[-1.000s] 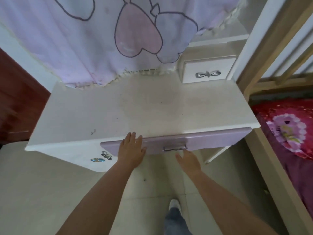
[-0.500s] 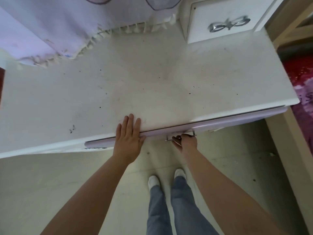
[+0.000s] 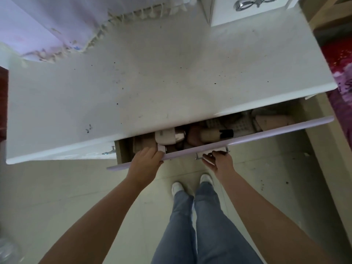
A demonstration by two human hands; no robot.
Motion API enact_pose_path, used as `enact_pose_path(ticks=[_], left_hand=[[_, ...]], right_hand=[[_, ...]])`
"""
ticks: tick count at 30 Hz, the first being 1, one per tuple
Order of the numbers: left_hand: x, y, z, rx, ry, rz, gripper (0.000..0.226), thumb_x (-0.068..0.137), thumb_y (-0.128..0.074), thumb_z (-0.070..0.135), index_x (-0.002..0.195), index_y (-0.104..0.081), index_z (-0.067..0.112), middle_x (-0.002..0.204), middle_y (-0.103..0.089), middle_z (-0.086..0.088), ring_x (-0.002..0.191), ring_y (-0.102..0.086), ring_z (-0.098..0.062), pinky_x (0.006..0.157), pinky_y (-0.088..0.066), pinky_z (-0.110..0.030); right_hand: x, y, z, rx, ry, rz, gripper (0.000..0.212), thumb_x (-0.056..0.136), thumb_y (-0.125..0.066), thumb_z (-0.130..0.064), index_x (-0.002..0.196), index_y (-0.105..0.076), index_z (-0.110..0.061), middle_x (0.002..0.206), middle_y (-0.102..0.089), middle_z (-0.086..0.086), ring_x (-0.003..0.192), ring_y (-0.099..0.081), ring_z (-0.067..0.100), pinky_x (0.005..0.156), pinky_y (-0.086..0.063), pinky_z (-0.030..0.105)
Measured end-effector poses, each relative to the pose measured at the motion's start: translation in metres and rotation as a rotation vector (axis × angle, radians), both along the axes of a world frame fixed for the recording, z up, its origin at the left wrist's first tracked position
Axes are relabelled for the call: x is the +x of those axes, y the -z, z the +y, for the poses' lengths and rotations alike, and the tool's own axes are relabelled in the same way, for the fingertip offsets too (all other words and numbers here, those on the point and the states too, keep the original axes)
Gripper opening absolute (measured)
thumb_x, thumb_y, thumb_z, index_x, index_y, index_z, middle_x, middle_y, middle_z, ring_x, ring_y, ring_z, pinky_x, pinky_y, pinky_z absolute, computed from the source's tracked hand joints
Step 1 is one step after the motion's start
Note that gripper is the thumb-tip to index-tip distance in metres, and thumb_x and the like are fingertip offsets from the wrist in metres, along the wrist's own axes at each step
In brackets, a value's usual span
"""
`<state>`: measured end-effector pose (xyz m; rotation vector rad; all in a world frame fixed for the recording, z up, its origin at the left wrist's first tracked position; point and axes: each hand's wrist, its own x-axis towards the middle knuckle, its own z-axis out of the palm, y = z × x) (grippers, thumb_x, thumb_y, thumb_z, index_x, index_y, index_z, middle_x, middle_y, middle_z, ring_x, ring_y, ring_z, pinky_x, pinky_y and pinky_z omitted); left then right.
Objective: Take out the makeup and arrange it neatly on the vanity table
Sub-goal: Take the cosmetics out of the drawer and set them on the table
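The white vanity table [image 3: 152,77] has its lilac-fronted drawer [image 3: 266,133] pulled partly out. Inside lie several makeup items: a white jar [image 3: 165,137], a beige bottle with a black cap [image 3: 217,134], a pink sponge [image 3: 194,137] and a pinkish box [image 3: 270,121]; the tabletop hides the rest. My left hand [image 3: 145,164] hooks its fingers over the drawer front's top edge. My right hand [image 3: 219,161] grips the metal drawer handle [image 3: 211,152] from below.
A small white drawer unit with a silver bow handle [image 3: 253,2] stands at the back right of the tabletop. A lilac fringed cloth [image 3: 57,25] hangs over the back left. A bed with red bedding [image 3: 341,73] lies to the right. My legs stand just below the drawer.
The drawer has slid out from shut, showing the makeup inside. My left hand moved from resting on the table edge to hooking over the drawer front. The camera came closer.
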<state>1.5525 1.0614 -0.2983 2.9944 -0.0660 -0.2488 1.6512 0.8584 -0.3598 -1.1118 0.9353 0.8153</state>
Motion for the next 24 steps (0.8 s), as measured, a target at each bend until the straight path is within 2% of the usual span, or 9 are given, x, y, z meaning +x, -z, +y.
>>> enact_pose_path(ticks=[2,4,6,8,10,12,15,19,24], left_hand=[[-0.008,0.004,-0.002,-0.020,0.004,0.000,0.035,0.048,-0.089,0.008,0.075,-0.067,0.006,0.064,-0.062,-0.008,0.053,-0.058,-0.024,0.046,-0.048,-0.026],[-0.011,0.006,-0.002,-0.004,0.009,0.008,0.036,0.048,-0.089,0.009,0.077,-0.068,0.006,0.064,-0.063,-0.007,0.053,-0.059,-0.023,0.045,-0.048,-0.026],[-0.012,0.009,-0.003,0.018,0.017,0.020,0.037,0.048,-0.089,0.012,0.078,-0.069,0.006,0.065,-0.064,-0.007,0.053,-0.060,-0.022,0.045,-0.049,-0.025],[-0.015,0.013,-0.007,0.030,0.024,0.037,0.036,0.046,-0.090,0.014,0.074,-0.068,0.008,0.065,-0.065,-0.006,0.053,-0.061,-0.020,0.045,-0.049,-0.023],[-0.017,0.016,-0.010,0.024,0.026,0.038,0.036,0.043,-0.090,0.013,0.069,-0.067,0.010,0.064,-0.065,-0.005,0.052,-0.061,-0.020,0.045,-0.049,-0.022],[-0.017,0.018,-0.011,0.016,0.019,0.031,0.036,0.041,-0.090,0.011,0.067,-0.066,0.010,0.063,-0.064,-0.006,0.052,-0.061,-0.020,0.046,-0.049,-0.022],[-0.019,0.018,-0.012,0.020,0.020,0.027,0.036,0.040,-0.090,0.013,0.067,-0.066,0.011,0.063,-0.065,-0.005,0.053,-0.061,-0.020,0.047,-0.048,-0.022],[-0.029,0.018,-0.020,-0.014,0.016,0.034,0.038,0.037,-0.090,0.013,0.067,-0.067,0.013,0.066,-0.066,-0.004,0.055,-0.063,-0.018,0.049,-0.050,-0.020],[-0.039,0.016,-0.027,-0.040,0.047,0.083,0.039,0.032,-0.091,0.015,0.063,-0.067,0.016,0.060,-0.063,-0.001,0.053,-0.061,-0.016,0.047,-0.046,-0.017]], right_hand=[[-0.011,-0.004,-0.007,-0.052,-0.089,0.002,0.028,0.096,-0.034,-0.003,0.071,-0.046,-0.006,0.077,-0.053,0.012,0.061,-0.065,0.022,0.089,-0.047,0.045],[-0.021,-0.014,-0.015,-0.345,-0.533,-0.160,0.016,0.093,-0.047,-0.015,0.079,-0.050,-0.008,0.086,-0.060,0.016,0.073,-0.063,0.028,0.086,-0.049,0.043],[-0.034,-0.024,-0.028,-0.730,-0.948,-0.595,0.013,0.085,-0.061,-0.017,0.088,-0.057,-0.005,0.087,-0.064,0.017,0.080,-0.063,0.032,0.074,-0.048,0.032],[-0.037,-0.034,-0.037,-0.971,-1.059,-1.188,0.022,0.068,-0.076,-0.009,0.085,-0.063,-0.003,0.076,-0.065,0.014,0.071,-0.063,0.031,0.063,-0.045,0.027],[-0.022,-0.043,-0.034,-1.131,-1.204,-1.475,0.036,0.053,-0.083,-0.013,0.083,-0.066,-0.006,0.079,-0.066,0.012,0.072,-0.064,0.031,0.065,-0.050,0.032],[-0.005,-0.046,-0.024,-1.237,-1.425,-1.458,0.034,0.044,-0.087,-0.019,0.070,-0.067,-0.012,0.070,-0.067,0.007,0.065,-0.064,0.026,0.063,-0.052,0.032],[0.006,-0.046,-0.019,-1.237,-1.727,-1.417,0.032,0.029,-0.087,-0.015,0.046,-0.061,-0.017,0.046,-0.059,0.000,0.045,-0.058,0.017,0.042,-0.043,0.018],[0.005,-0.046,-0.028,-1.097,-1.779,-1.393,0.036,0.021,-0.086,-0.009,0.041,-0.057,-0.015,0.041,-0.055,0.002,0.038,-0.054,0.018,0.037,-0.038,0.016],[-0.008,-0.044,-0.033,-1.064,-1.832,-1.357,0.037,0.017,-0.086,-0.007,0.038,-0.055,-0.016,0.038,-0.053,0.002,0.037,-0.054,0.017,0.035,-0.035,0.014]])
